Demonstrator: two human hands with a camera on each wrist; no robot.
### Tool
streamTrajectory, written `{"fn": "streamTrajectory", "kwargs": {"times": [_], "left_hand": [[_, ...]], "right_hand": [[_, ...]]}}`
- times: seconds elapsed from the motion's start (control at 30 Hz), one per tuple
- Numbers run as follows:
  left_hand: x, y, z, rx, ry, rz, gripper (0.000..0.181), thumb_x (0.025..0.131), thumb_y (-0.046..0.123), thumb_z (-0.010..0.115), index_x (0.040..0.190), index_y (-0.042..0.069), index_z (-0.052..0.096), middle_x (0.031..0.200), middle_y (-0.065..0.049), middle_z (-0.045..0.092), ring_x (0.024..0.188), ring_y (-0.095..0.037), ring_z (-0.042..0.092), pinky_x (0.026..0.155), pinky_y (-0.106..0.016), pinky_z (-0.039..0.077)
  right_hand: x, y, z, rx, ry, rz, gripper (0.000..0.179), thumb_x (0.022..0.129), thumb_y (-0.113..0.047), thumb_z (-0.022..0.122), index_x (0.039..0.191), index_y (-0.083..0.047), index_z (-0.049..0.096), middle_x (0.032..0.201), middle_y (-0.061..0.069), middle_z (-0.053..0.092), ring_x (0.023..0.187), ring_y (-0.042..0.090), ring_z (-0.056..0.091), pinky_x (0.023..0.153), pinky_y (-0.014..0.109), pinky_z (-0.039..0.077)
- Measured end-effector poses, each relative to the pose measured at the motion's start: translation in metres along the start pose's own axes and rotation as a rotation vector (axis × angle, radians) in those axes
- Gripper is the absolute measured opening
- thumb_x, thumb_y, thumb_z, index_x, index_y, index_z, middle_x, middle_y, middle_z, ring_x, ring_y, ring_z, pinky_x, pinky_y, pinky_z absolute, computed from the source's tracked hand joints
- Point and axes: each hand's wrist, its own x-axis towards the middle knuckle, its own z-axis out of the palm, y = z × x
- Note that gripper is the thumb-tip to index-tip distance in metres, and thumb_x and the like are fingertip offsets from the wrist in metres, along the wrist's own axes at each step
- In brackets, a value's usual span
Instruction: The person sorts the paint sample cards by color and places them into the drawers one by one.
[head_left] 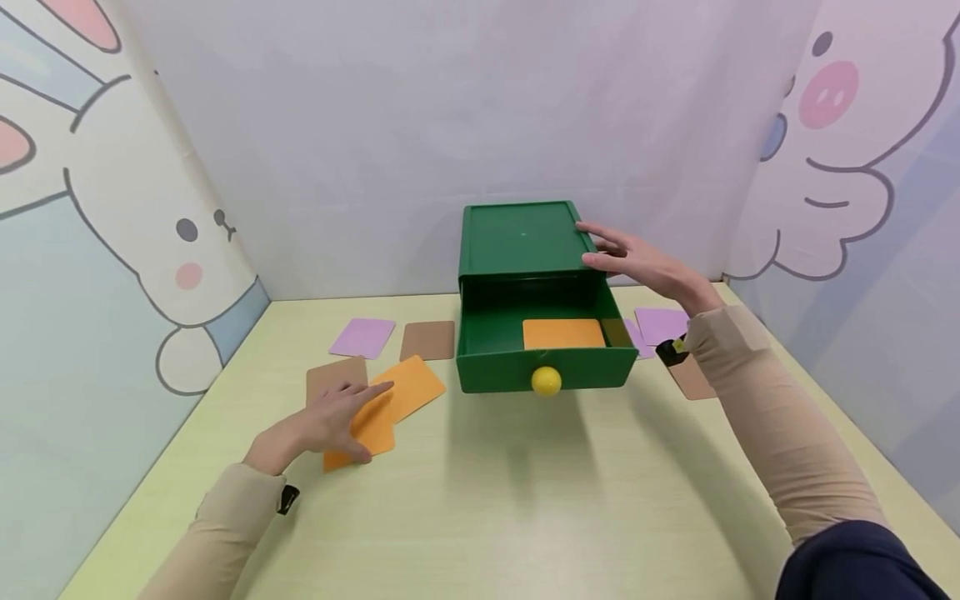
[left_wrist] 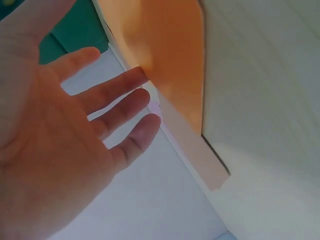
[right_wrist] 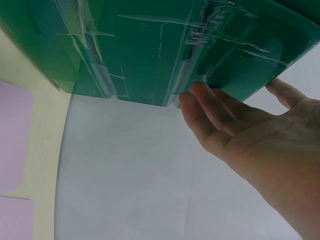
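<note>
My left hand (head_left: pixel 322 423) hovers low over two overlapping orange cards (head_left: pixel 420 387) on the table, fingers spread and thumb near the front edge of the closer one. In the left wrist view the fingers (left_wrist: pixel 117 92) are loosely extended, fingertips close to an orange card (left_wrist: pixel 170 45). A brown card (head_left: pixel 330 377) lies partly hidden behind that hand. My right hand (head_left: pixel 645 265) touches the right side of a green drawer box (head_left: pixel 521 237), fingertips at its top edge. Its drawer (head_left: pixel 480 372) is pulled out, with a yellow knob (head_left: pixel 546 382) and another orange card (head_left: pixel 562 333) inside.
A purple card (head_left: pixel 363 337) and a brown card (head_left: pixel 427 340) lie left of the box. To its right are purple cards (head_left: pixel 660 325) and a brown card (head_left: pixel 692 379), partly hidden by the right arm. A white curtain (head_left: pixel 360 150) stands behind the table.
</note>
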Motion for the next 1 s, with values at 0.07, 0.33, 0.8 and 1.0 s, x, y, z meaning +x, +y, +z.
{"fn": "streamTrajectory", "kwargs": {"times": [0.07, 0.33, 0.8, 1.0], "left_hand": [[0.001, 0.000, 0.000, 0.009, 0.010, 0.005, 0.100, 0.065, 0.031, 0.086, 0.149, 0.012, 0.035, 0.133, -0.017, 0.053, 0.118, -0.037, 0.045, 0.096, -0.060, 0.036], [0.008, 0.003, -0.012, 0.034, 0.061, -0.004, 0.098, 0.064, 0.036, 0.087, 0.145, 0.007, 0.040, 0.133, -0.018, 0.052, 0.119, -0.041, 0.047, 0.097, -0.062, 0.038], [0.025, 0.030, -0.078, 0.052, 0.110, 0.036, 0.086, 0.069, 0.033, 0.084, 0.137, -0.003, 0.045, 0.135, -0.017, 0.055, 0.125, -0.037, 0.047, 0.097, -0.059, 0.035], [0.031, 0.047, -0.110, 0.029, 0.117, 0.098, 0.085, 0.072, 0.033, 0.082, 0.136, -0.008, 0.044, 0.134, -0.021, 0.055, 0.119, -0.037, 0.053, 0.102, -0.055, 0.041]], "right_hand": [[0.000, 0.000, 0.000, 0.004, -0.001, 0.001, 0.065, 0.098, -0.042, 0.050, 0.152, -0.043, 0.016, 0.163, 0.008, 0.012, 0.150, 0.031, 0.014, 0.114, 0.066, 0.017], [0.000, -0.001, -0.001, -0.004, 0.003, 0.003, 0.064, 0.097, -0.043, 0.051, 0.152, -0.045, 0.017, 0.163, 0.006, 0.013, 0.150, 0.030, 0.014, 0.114, 0.065, 0.018], [-0.002, -0.002, 0.001, 0.004, 0.003, 0.006, 0.066, 0.097, -0.043, 0.052, 0.152, -0.043, 0.017, 0.162, 0.007, 0.015, 0.149, 0.031, 0.016, 0.115, 0.064, 0.020], [-0.002, -0.002, 0.000, 0.006, 0.000, 0.005, 0.066, 0.097, -0.043, 0.052, 0.152, -0.043, 0.016, 0.163, 0.008, 0.014, 0.149, 0.031, 0.016, 0.115, 0.063, 0.021]]}}
